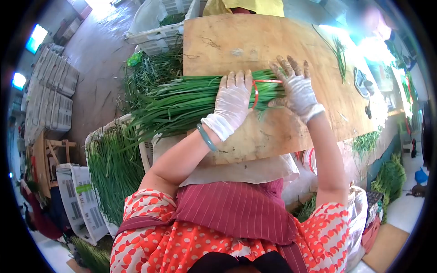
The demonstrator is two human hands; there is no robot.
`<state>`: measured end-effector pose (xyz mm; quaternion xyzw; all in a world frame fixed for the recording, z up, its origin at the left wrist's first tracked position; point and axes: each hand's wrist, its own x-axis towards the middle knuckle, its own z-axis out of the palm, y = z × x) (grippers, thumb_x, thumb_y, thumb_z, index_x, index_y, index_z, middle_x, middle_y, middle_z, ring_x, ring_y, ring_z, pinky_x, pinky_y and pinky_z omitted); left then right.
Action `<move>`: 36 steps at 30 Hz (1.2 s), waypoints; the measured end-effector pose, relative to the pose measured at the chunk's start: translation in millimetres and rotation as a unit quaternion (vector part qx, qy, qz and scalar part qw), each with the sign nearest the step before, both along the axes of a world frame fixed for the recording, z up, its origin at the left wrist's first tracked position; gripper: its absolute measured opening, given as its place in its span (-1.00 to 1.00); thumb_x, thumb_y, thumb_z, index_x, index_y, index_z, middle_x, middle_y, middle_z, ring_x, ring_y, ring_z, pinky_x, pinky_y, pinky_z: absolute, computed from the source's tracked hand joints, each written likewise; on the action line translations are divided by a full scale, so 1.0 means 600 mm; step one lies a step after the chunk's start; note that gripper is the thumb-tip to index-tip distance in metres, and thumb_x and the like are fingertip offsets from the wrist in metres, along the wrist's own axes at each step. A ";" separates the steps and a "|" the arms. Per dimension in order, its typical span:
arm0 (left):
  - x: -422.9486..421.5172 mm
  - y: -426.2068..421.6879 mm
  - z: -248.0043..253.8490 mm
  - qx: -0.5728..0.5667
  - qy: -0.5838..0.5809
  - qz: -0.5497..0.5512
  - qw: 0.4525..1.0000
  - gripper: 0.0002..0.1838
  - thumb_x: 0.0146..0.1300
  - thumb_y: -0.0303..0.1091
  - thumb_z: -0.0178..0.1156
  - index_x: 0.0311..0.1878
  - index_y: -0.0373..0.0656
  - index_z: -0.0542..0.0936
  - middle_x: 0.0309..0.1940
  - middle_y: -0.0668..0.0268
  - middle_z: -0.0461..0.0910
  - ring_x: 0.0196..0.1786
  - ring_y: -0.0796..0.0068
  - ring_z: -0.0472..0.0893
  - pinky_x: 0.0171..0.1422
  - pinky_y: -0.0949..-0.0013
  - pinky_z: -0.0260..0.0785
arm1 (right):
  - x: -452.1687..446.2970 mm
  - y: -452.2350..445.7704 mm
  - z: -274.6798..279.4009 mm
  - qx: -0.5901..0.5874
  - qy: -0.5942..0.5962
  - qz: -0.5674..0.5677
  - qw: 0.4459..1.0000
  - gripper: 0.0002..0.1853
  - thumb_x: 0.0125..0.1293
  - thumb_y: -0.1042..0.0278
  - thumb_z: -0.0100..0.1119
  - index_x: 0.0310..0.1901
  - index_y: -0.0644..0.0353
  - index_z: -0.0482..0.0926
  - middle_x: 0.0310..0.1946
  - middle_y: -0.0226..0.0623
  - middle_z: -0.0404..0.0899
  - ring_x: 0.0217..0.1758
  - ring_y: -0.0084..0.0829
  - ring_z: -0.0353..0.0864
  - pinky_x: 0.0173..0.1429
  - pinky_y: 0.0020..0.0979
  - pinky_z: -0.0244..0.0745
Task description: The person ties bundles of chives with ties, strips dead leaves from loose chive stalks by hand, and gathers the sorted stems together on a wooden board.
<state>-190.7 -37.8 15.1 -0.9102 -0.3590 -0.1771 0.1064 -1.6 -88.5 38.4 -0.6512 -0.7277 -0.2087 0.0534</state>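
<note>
A large bundle of long green stalks (182, 98) lies across the wooden board (246, 45), its leafy ends hanging past the left edge. A red band (256, 93) circles it near the right end. My left hand (233, 100), gloved in white, rests flat on top of the bundle just left of the band, fingers stretched out. At the bundle's right end is my right hand (297, 88), also gloved, with its fingers spread and its thumb near the stalk ends. A strip of the red band reaches toward the right hand's fingers.
Loose greens (154, 68) lie left of the board. A crate of long greens (116, 168) stands at the lower left, beside a white crate (82, 200). A few stalks (339, 54) and a grey object (363, 83) lie on the board's right side. Stacked crates (50, 95) line the far left.
</note>
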 end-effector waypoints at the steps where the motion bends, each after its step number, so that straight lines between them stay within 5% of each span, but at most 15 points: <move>1: 0.001 0.004 -0.014 0.033 -0.014 0.002 0.999 -0.01 -0.33 0.00 0.42 0.19 -0.26 0.22 0.02 0.15 0.34 0.12 0.22 0.33 0.25 0.22 0.15 | -0.029 -0.013 0.026 0.010 0.029 0.012 0.999 -0.20 -0.11 -0.11 0.29 0.24 -0.12 0.28 0.14 -0.22 0.31 0.28 -0.15 0.16 0.38 0.03 -0.21; 3: -0.003 -0.004 -0.005 0.016 -0.019 0.003 1.000 -0.04 -0.32 -0.01 0.41 0.18 -0.27 0.23 0.01 0.15 0.34 0.12 0.22 0.33 0.25 0.21 0.15 | -0.064 -0.018 0.023 0.099 0.081 0.042 0.991 -0.56 0.13 0.10 0.15 0.08 -0.08 0.48 -0.17 -0.32 0.47 -0.01 -0.28 0.36 0.25 -0.11 0.02; 7: -0.005 -0.008 -0.007 0.015 -0.022 0.009 1.000 -0.08 -0.27 -0.03 0.38 0.19 -0.25 0.24 0.03 0.15 0.31 0.13 0.23 0.30 0.25 0.21 0.14 | -0.102 -0.009 -0.002 0.146 0.254 0.086 0.952 -0.90 0.06 0.25 0.18 -0.36 -0.07 0.63 -0.49 -0.52 0.52 -0.34 -0.38 0.41 -0.07 -0.23 0.10; 9: -0.003 -0.007 -0.015 0.040 -0.031 0.016 0.999 -0.08 -0.27 -0.04 0.37 0.20 -0.23 0.25 0.03 0.17 0.30 0.15 0.25 0.29 0.24 0.22 0.12 | -0.108 0.000 -0.007 0.124 0.370 0.078 0.917 -0.94 0.07 0.30 0.16 -0.41 -0.04 0.61 -0.50 -0.50 0.52 -0.33 -0.37 0.41 -0.06 -0.25 0.09; 10: -0.001 -0.007 -0.018 0.040 -0.034 0.013 0.999 -0.08 -0.27 -0.04 0.37 0.20 -0.23 0.25 0.03 0.17 0.30 0.15 0.25 0.29 0.24 0.22 0.12 | -0.109 0.001 -0.005 0.100 0.480 0.064 0.869 -0.95 0.09 0.34 0.13 -0.46 -0.01 0.59 -0.51 -0.48 0.52 -0.33 -0.37 0.41 -0.04 -0.27 0.07; 12: 0.004 -0.007 -0.014 0.097 -0.023 0.059 0.993 -0.23 -0.12 -0.10 0.27 0.19 -0.21 0.28 0.05 0.20 0.29 0.15 0.27 0.28 0.23 0.22 0.09 | -0.119 0.002 0.031 0.106 0.482 0.035 0.869 -0.92 0.10 0.36 0.10 -0.49 -0.01 0.57 -0.54 -0.45 0.51 -0.29 -0.34 0.40 -0.03 -0.27 0.04; 14: 0.020 0.007 0.000 0.089 -0.053 0.122 0.987 -0.42 0.10 -0.24 0.02 0.22 -0.18 0.25 0.12 0.25 0.25 0.19 0.26 0.22 0.23 0.21 0.07 | -0.128 0.002 0.049 0.204 0.335 0.064 0.918 -0.92 0.10 0.34 0.10 -0.49 0.00 0.57 -0.53 -0.44 0.51 -0.25 -0.32 0.39 -0.01 -0.27 0.02; 17: 0.026 0.015 0.004 0.142 -0.041 0.155 0.977 -0.32 0.02 -0.22 0.12 0.25 -0.20 0.21 0.14 0.23 0.23 0.21 0.24 0.21 0.22 0.20 0.06 | -0.115 -0.001 0.019 0.208 0.279 0.031 0.937 -0.93 0.11 0.29 0.10 -0.45 -0.01 0.56 -0.51 -0.37 0.50 -0.23 -0.29 0.39 -0.05 -0.24 0.06; 20: 0.020 0.001 0.001 0.052 0.023 0.065 0.996 -0.17 -0.09 -0.16 0.26 0.27 -0.22 0.17 0.16 0.20 0.22 0.24 0.21 0.18 0.28 0.16 0.02 | -0.093 -0.030 -0.051 0.174 0.277 -0.012 0.945 -0.87 0.17 0.26 0.06 -0.38 0.09 0.54 -0.47 -0.25 0.53 -0.33 -0.19 0.45 -0.17 -0.20 0.22; 22: 0.018 -0.020 0.043 -0.014 0.014 0.004 1.000 -0.02 -0.24 -0.08 0.38 0.28 -0.24 0.16 0.17 0.17 0.21 0.27 0.17 0.16 0.35 0.10 -0.05 | -0.094 -0.070 -0.070 0.039 0.483 -0.085 0.870 -0.85 0.23 0.35 0.06 -0.38 0.24 0.54 -0.50 -0.14 0.54 -0.45 -0.15 0.51 -0.31 -0.27 0.35; 26: 0.054 -0.015 0.022 0.003 0.059 -0.053 0.997 0.08 -0.33 0.03 0.41 0.30 -0.20 0.13 0.17 0.08 0.24 0.23 0.09 0.23 0.34 0.03 -0.01 | -0.113 -0.132 -0.095 0.030 0.562 -0.101 0.820 -0.82 0.26 0.36 0.03 -0.33 0.32 0.53 -0.50 -0.04 0.54 -0.45 -0.09 0.52 -0.36 -0.29 0.40; 28: 0.064 -0.010 0.019 -0.008 0.036 -0.072 0.997 0.09 -0.34 0.06 0.41 0.30 -0.18 0.13 0.04 0.07 0.36 0.09 0.10 0.39 0.20 0.07 0.21 | -0.133 -0.151 -0.091 0.068 0.597 -0.096 0.794 -0.81 0.26 0.37 0.04 -0.27 0.34 0.53 -0.50 0.01 0.52 -0.49 -0.15 0.51 -0.35 -0.29 0.40; 30: 0.068 -0.011 0.041 -0.144 0.094 -0.036 0.984 0.07 -0.33 0.05 0.41 0.28 -0.19 0.15 -0.10 0.11 0.44 -0.07 0.15 0.50 0.02 0.17 0.35 | -0.146 -0.155 -0.093 0.108 0.620 -0.082 0.772 -0.80 0.27 0.35 0.03 -0.26 0.34 0.54 -0.55 -0.12 0.50 -0.53 -0.34 0.46 -0.36 -0.36 0.38; 33: 0.067 -0.008 0.007 -0.064 0.075 -0.043 0.994 -0.03 -0.22 -0.01 0.37 0.27 -0.20 0.16 -0.19 0.16 0.47 -0.18 0.19 0.53 -0.12 0.23 0.40 | -0.159 -0.150 -0.061 0.108 0.746 -0.131 0.644 -0.77 0.28 0.33 0.02 -0.26 0.37 0.54 -0.52 -0.49 0.46 -0.44 -0.66 0.32 -0.33 -0.53 0.30; 36: 0.074 -0.019 -0.025 0.022 0.076 -0.021 0.997 -0.14 -0.09 -0.10 0.27 0.28 -0.19 0.15 -0.22 0.18 0.45 -0.23 0.22 0.52 -0.13 0.23 0.38 | -0.143 -0.134 -0.004 0.100 0.744 -0.069 0.657 -0.77 0.30 0.32 0.01 -0.34 0.34 0.53 -0.54 -0.53 0.43 -0.48 -0.70 0.27 -0.37 -0.58 0.24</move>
